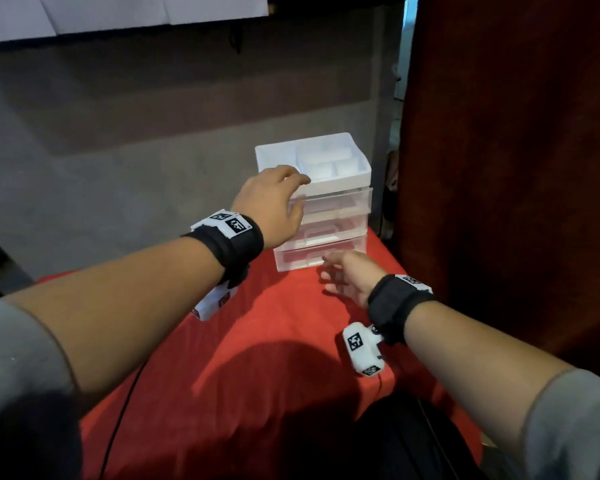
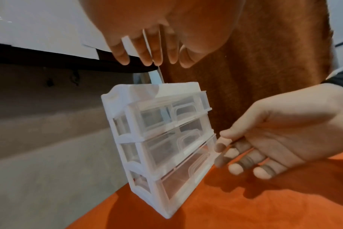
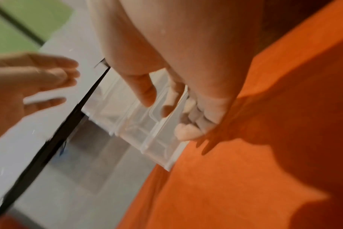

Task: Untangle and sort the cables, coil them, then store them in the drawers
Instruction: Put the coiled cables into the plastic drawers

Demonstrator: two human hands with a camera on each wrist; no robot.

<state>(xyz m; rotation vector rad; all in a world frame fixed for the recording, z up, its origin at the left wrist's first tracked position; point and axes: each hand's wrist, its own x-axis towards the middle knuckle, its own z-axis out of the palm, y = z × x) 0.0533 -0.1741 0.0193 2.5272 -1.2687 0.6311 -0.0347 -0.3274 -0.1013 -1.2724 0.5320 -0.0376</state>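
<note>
Red cloth, smooth and matte, covers the counter (image 1: 274,341); behind it a grey wall, with a dark rust curtain (image 1: 499,168) hanging in soft folds to the right. At the counter's far edge stands a small translucent white plastic drawer unit (image 1: 321,216): boxy, three stacked clear drawers with moulded arch handles, topped by an open tray split into compartments. All three drawers sit pushed in; contents cannot be told through the hazy plastic. Left hand (image 1: 271,206) reaches over the unit's top front corner, fingers spread and relaxed, gripping nothing. Right hand (image 1: 350,275) is low at the bottom drawer (image 1: 312,259), fingers loosely extended at its front, holding nothing. Both wrists wear black fabric bands with white marker blocks. No cables visible.
</note>
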